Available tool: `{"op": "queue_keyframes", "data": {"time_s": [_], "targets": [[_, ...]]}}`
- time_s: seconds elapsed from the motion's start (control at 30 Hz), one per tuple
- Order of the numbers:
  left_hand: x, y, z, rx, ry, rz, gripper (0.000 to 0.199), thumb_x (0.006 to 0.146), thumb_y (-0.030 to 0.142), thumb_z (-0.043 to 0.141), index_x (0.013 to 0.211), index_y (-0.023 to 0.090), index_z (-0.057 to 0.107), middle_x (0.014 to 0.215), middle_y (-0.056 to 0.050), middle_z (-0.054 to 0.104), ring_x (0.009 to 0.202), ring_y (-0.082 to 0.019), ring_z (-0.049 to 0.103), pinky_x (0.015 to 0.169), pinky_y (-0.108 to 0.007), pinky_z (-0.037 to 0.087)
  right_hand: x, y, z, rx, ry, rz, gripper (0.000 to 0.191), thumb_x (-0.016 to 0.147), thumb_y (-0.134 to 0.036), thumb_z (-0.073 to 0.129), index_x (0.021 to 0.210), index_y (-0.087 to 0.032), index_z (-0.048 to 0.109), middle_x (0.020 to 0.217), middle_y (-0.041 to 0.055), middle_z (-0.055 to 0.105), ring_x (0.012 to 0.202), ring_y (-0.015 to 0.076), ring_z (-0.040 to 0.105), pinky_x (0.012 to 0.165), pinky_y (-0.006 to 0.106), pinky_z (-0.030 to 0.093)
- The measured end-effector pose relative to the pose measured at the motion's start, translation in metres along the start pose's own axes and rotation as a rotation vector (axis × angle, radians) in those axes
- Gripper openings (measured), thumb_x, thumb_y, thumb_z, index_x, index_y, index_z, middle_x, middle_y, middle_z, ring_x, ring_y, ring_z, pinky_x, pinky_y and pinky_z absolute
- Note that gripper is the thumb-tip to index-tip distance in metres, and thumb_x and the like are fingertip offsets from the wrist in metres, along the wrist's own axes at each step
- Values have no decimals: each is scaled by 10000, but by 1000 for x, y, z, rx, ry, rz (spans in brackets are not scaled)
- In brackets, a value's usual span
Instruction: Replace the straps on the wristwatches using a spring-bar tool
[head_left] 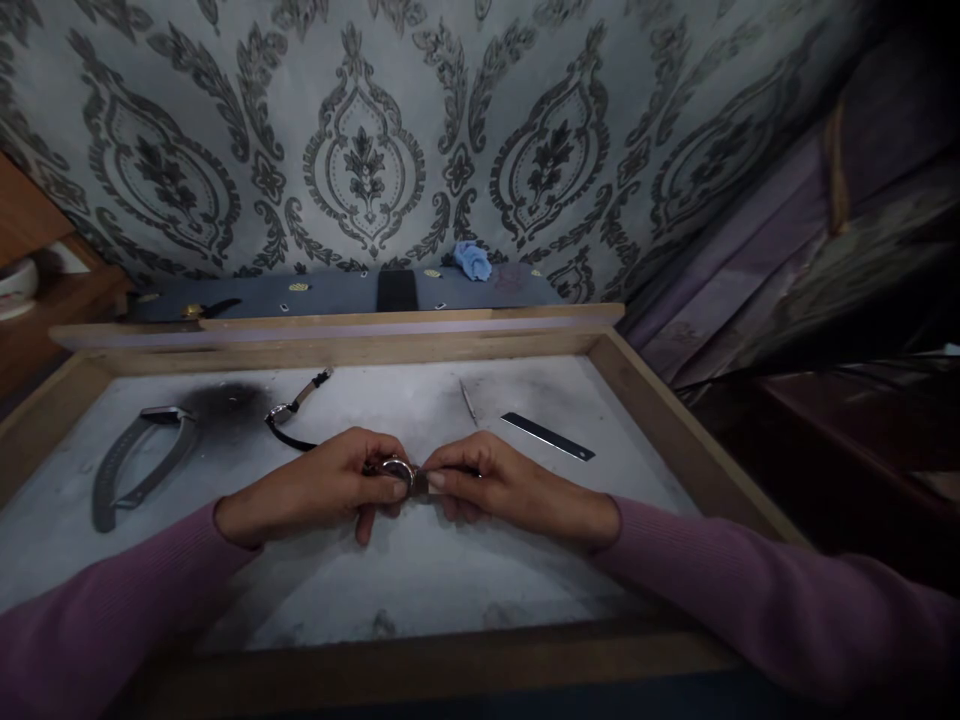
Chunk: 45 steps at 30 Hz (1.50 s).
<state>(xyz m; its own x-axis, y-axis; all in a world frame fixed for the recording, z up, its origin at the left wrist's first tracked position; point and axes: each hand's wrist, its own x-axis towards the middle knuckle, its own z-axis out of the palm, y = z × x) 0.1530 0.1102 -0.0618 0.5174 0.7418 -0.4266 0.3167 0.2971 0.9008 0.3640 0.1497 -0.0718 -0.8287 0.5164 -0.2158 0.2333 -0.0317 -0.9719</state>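
A wristwatch [399, 470] with a dark face and a shiny round case is held between both hands above the white tray bottom. My left hand [337, 480] is closed on its case, the thumb lying along the near rim. My right hand [487, 478] pinches at the brown strap by the right side of the case; whether a small tool is also in those fingers I cannot tell. Beyond the left hand lies a second wristwatch [283, 412] with a thin dark strap. A thin pointed metal tool [468, 402] and a dark blade [547, 436] rest beyond the right hand.
A grey-banded smartwatch [142, 455] lies at the left in the wooden-rimmed tray [337, 350]. Behind the far rim are a blue crumpled cloth [472, 260], a black rectangle [397, 291] and another watch [193, 311]. A patterned wall [367, 150] rises behind.
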Motion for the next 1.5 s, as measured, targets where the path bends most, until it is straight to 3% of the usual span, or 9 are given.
{"op": "queue_keyframes", "data": {"time_s": [0.17,0.43,0.7,0.93,1.23,1.5], "targets": [[-2,-2,3,-33,11,-51,116,848,291,548,856,175,553,747,25,604,500,-71,536,473,-212,358,-1,-1,2,-28,18,-22,229,929,-240,508,849,-99,669,577,-25,538,491,51,448,470,179,353],[0,-2,8,-101,67,-79,149,790,289,597,867,165,564,646,37,573,491,-74,473,438,-214,252,-1,-1,1,-40,31,-14,227,917,-250,515,801,-108,649,564,-26,541,477,53,443,460,181,349],[1,-4,15,-199,138,-42,176,710,288,662,780,157,566,586,63,539,461,-61,425,463,-205,306,-1,1,3,5,37,-9,214,904,-279,532,785,-118,608,590,-13,570,494,62,455,477,190,351],[2,-2,18,-220,160,-72,174,689,285,681,708,158,563,544,70,529,426,-43,369,418,-194,243,-4,0,6,51,60,-51,167,881,-279,580,811,-164,482,602,-27,583,515,69,473,489,192,358],[4,-4,21,-228,168,-49,176,682,291,681,718,154,575,534,63,539,413,-50,371,414,-205,255,-4,-3,9,-37,44,-61,123,887,-224,557,822,-166,469,634,-6,612,542,79,514,513,205,408],[3,-4,22,-229,153,-19,158,693,269,653,722,157,545,528,71,526,403,-46,362,403,-205,220,-4,5,11,-6,53,-70,167,892,-291,554,864,-180,433,642,-9,611,532,86,527,507,211,430]]}}
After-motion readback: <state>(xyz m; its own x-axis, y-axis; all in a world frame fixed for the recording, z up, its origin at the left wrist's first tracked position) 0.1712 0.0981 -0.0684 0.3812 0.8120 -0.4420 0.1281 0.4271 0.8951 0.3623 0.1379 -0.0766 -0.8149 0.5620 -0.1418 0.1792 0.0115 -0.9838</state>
